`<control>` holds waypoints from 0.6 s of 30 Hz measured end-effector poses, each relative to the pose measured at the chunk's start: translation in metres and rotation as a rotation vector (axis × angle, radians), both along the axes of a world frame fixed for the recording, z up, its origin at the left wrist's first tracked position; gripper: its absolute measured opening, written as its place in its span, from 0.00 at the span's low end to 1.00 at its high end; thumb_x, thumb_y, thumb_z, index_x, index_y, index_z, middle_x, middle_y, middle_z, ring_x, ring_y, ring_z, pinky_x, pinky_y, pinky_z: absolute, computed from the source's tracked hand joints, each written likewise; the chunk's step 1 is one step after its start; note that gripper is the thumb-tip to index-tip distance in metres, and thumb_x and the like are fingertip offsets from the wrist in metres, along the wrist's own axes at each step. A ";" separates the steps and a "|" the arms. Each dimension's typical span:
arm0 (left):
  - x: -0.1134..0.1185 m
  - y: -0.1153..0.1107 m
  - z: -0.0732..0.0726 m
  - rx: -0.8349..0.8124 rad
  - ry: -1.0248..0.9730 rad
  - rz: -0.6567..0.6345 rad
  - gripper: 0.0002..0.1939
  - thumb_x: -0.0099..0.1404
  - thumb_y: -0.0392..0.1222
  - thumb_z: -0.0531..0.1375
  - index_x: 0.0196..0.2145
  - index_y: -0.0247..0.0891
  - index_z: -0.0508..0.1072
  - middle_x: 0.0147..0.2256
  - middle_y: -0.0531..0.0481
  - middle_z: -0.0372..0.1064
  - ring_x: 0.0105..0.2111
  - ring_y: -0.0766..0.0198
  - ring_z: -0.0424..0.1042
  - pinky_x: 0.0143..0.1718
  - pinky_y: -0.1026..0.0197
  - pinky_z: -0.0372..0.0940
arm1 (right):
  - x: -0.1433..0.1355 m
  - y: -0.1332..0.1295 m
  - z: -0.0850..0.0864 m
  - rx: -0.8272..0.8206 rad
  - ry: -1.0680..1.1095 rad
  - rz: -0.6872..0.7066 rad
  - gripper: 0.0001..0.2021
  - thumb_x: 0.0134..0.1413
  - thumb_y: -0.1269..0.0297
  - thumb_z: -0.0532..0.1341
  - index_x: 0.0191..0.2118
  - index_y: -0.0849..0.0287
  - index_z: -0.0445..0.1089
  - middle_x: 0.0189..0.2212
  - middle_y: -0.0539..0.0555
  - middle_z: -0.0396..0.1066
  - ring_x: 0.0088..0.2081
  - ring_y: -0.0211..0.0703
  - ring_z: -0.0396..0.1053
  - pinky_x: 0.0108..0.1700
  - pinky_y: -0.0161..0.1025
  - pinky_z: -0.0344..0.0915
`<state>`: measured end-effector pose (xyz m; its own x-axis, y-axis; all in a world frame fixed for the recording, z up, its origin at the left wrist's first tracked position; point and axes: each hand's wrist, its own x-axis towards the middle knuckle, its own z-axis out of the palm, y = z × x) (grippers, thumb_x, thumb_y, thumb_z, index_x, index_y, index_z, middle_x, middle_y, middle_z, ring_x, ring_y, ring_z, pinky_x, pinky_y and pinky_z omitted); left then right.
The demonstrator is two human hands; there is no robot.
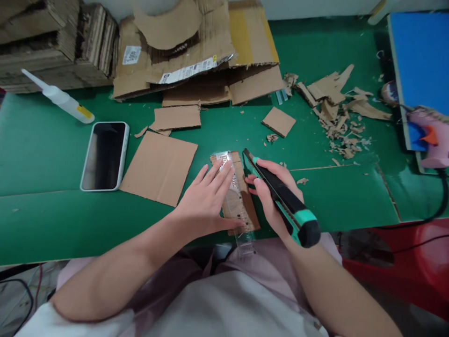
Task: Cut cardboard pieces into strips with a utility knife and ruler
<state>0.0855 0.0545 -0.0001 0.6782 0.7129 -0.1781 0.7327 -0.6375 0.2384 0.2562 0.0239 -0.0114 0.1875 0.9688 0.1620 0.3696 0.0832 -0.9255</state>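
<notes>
My left hand [206,199] lies flat with fingers stretched over a clear plastic ruler [232,189], pressing it onto a narrow strip of cardboard [248,206]. The ruler's near end sticks out past the table edge. In my right hand [271,199] is a black and green utility knife [286,196], its fingers wrapped round the handle. The knife's tip is just right of the strip's far end, and I cannot tell whether it touches anything. Left of my left hand, a square cardboard piece [161,166] rests on the table.
A phone [104,157] and a white nozzle bottle [63,100] lie at the left. Cardboard stacks [91,42] and flattened boxes [196,56] fill the back. Right are a small cardboard piece [279,121], torn scraps [336,112], a pink glue gun [430,131] and a blue board [421,61].
</notes>
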 end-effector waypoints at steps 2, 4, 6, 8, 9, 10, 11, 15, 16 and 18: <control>0.000 0.000 0.000 0.004 -0.004 0.000 0.55 0.54 0.72 0.51 0.64 0.24 0.44 0.66 0.35 0.35 0.66 0.45 0.36 0.63 0.45 0.37 | 0.000 0.000 0.000 0.001 -0.021 0.001 0.16 0.56 0.60 0.58 0.50 0.51 0.66 0.46 0.54 0.70 0.41 0.42 0.73 0.47 0.44 0.71; 0.000 0.000 0.000 0.006 -0.004 -0.001 0.55 0.54 0.72 0.51 0.64 0.24 0.45 0.65 0.35 0.35 0.65 0.45 0.37 0.63 0.45 0.37 | 0.000 0.000 0.000 -0.003 -0.034 0.001 0.16 0.56 0.60 0.58 0.50 0.51 0.66 0.46 0.54 0.70 0.41 0.42 0.73 0.47 0.44 0.71; 0.000 0.000 0.000 0.013 -0.010 -0.002 0.55 0.54 0.72 0.51 0.64 0.23 0.45 0.65 0.35 0.36 0.65 0.45 0.38 0.63 0.45 0.38 | 0.000 0.000 0.000 -0.004 -0.036 -0.004 0.16 0.56 0.60 0.58 0.50 0.51 0.66 0.46 0.54 0.70 0.40 0.42 0.73 0.47 0.44 0.71; 0.000 0.000 -0.001 0.028 -0.022 -0.002 0.55 0.54 0.72 0.51 0.63 0.23 0.45 0.65 0.34 0.37 0.65 0.44 0.39 0.63 0.44 0.38 | 0.000 -0.001 0.000 -0.002 -0.035 -0.007 0.16 0.56 0.60 0.58 0.50 0.50 0.66 0.46 0.53 0.69 0.40 0.41 0.73 0.46 0.44 0.71; 0.000 0.000 -0.001 0.036 -0.027 -0.003 0.55 0.54 0.72 0.51 0.63 0.23 0.46 0.65 0.34 0.38 0.65 0.44 0.39 0.63 0.44 0.39 | 0.000 -0.001 -0.001 -0.003 -0.036 -0.006 0.16 0.56 0.60 0.58 0.50 0.50 0.66 0.46 0.53 0.69 0.40 0.41 0.73 0.46 0.43 0.71; 0.000 0.000 -0.001 0.042 -0.031 -0.004 0.55 0.54 0.71 0.51 0.63 0.23 0.46 0.65 0.34 0.38 0.65 0.44 0.39 0.63 0.44 0.39 | 0.001 -0.001 -0.001 -0.004 -0.039 -0.003 0.16 0.56 0.60 0.58 0.50 0.50 0.65 0.46 0.53 0.69 0.39 0.41 0.73 0.45 0.43 0.71; -0.001 0.000 -0.002 0.047 -0.033 -0.006 0.55 0.54 0.71 0.52 0.63 0.22 0.46 0.65 0.34 0.38 0.65 0.44 0.39 0.63 0.44 0.39 | 0.001 -0.001 -0.001 -0.007 -0.042 0.001 0.16 0.56 0.61 0.58 0.50 0.50 0.65 0.46 0.53 0.70 0.40 0.41 0.73 0.45 0.43 0.71; -0.001 -0.001 -0.002 0.051 -0.040 -0.008 0.55 0.54 0.72 0.51 0.63 0.23 0.47 0.65 0.34 0.40 0.65 0.44 0.39 0.63 0.45 0.39 | 0.001 0.000 0.001 -0.010 -0.054 0.016 0.16 0.56 0.61 0.58 0.50 0.51 0.65 0.46 0.54 0.70 0.40 0.42 0.73 0.46 0.44 0.71; -0.001 -0.001 -0.002 0.050 -0.041 -0.008 0.55 0.54 0.72 0.51 0.63 0.23 0.47 0.65 0.34 0.40 0.65 0.45 0.39 0.63 0.45 0.39 | 0.001 0.000 0.002 -0.007 -0.054 0.016 0.16 0.56 0.61 0.58 0.50 0.51 0.65 0.46 0.54 0.70 0.40 0.42 0.73 0.47 0.44 0.71; -0.001 0.000 -0.002 0.045 -0.045 -0.012 0.55 0.54 0.72 0.51 0.63 0.23 0.47 0.65 0.34 0.40 0.65 0.44 0.39 0.63 0.45 0.39 | 0.000 0.001 0.006 0.010 -0.057 0.016 0.15 0.55 0.61 0.58 0.50 0.51 0.65 0.46 0.54 0.69 0.40 0.42 0.73 0.47 0.45 0.71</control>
<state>0.0847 0.0541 -0.0017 0.6932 0.7114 -0.1154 0.7142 -0.6567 0.2422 0.2566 0.0244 -0.0059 0.1624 0.9699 0.1813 0.4202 0.0983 -0.9021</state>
